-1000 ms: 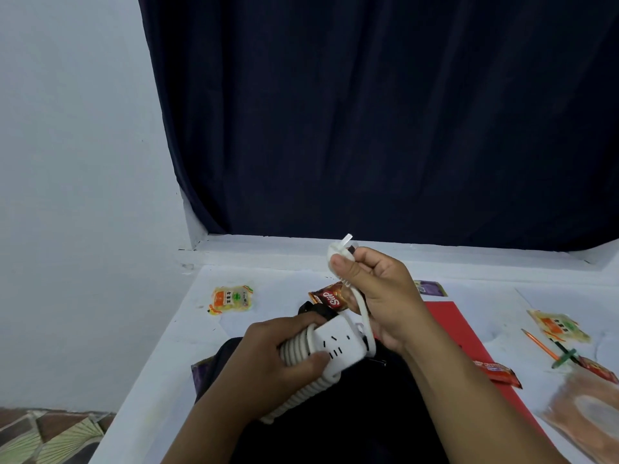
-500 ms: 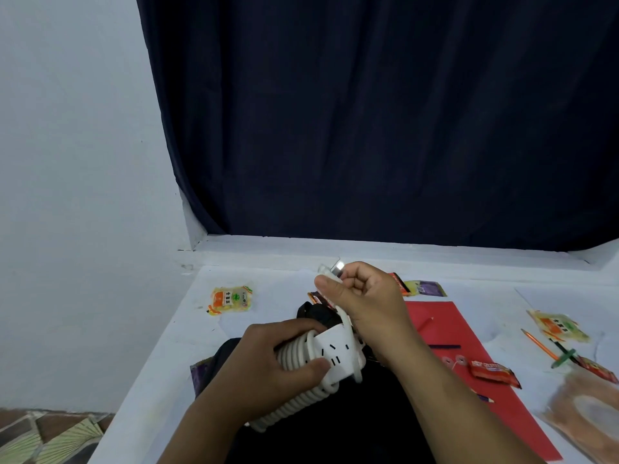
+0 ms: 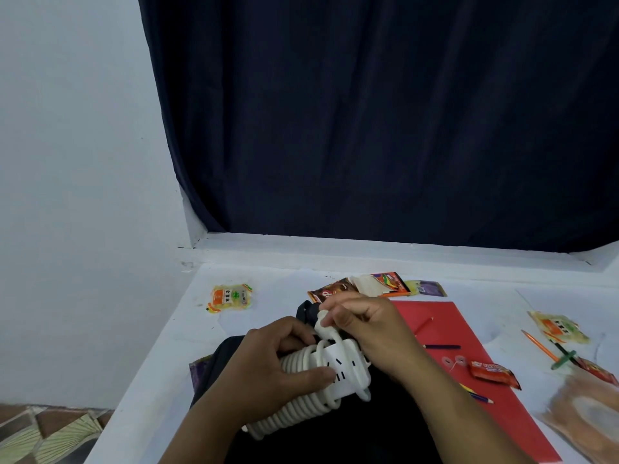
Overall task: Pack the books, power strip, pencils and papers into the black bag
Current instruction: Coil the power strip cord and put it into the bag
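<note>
Nearest you, the black bag [image 3: 335,430] lies under both hands; your left hand [image 3: 268,370] is curled round the white power strip [image 3: 335,373], its cord wound in coils about the body, thumb pressed by the sockets; your right hand [image 3: 371,333] pinches the cord's loose end [image 3: 323,324] just above the strip — so you look to be finishing the winding; next, tuck that end under a coil, then find the bag's opening, which I cannot see; beyond on the red sheet [image 3: 445,329] I count three pencils — one red [image 3: 423,326], one dark [image 3: 442,346], one part hidden [image 3: 477,395]; two more [image 3: 539,344] lie right, on the white table [image 3: 160,363]; books: none visible; snack packets scattered farther back
</note>
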Motion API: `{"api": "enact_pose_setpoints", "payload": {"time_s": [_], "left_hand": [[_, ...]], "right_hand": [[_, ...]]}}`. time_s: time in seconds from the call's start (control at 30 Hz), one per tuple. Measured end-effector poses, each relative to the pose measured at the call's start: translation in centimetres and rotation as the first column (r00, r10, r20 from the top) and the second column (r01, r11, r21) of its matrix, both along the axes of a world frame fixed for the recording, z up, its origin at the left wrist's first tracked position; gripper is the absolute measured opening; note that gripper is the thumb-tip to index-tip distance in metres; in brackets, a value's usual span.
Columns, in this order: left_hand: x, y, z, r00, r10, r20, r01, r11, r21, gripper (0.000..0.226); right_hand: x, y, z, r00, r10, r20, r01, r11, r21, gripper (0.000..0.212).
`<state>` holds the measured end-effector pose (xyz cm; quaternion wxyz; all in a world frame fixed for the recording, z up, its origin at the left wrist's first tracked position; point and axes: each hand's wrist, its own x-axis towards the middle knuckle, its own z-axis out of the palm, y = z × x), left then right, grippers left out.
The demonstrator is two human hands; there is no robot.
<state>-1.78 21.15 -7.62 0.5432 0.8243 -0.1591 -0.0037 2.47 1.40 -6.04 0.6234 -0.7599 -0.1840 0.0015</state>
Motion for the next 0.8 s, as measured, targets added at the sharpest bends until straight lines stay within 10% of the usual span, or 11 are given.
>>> {"api": "enact_pose_setpoints", "payload": {"time_s": [0.33, 0.8], "left_hand": [[0.9, 0.6, -0.7, 0.997, 0.012, -0.081, -0.025, 0.986, -0.163, 0.047], [0.4, -1.1, -1.5, 0.999, 0.004, -0.037, -0.018, 0.928, -0.372, 0.031]], "right_hand": [[-1.5, -2.1, -0.4, 0.953, 0.282, -0.109, -0.292, 0.952, -0.086, 0.057], [-1.6, 0.7, -3.8, 0.998, 0.02, -0.065, -0.019, 1.0, 0.017, 0.064]]}}
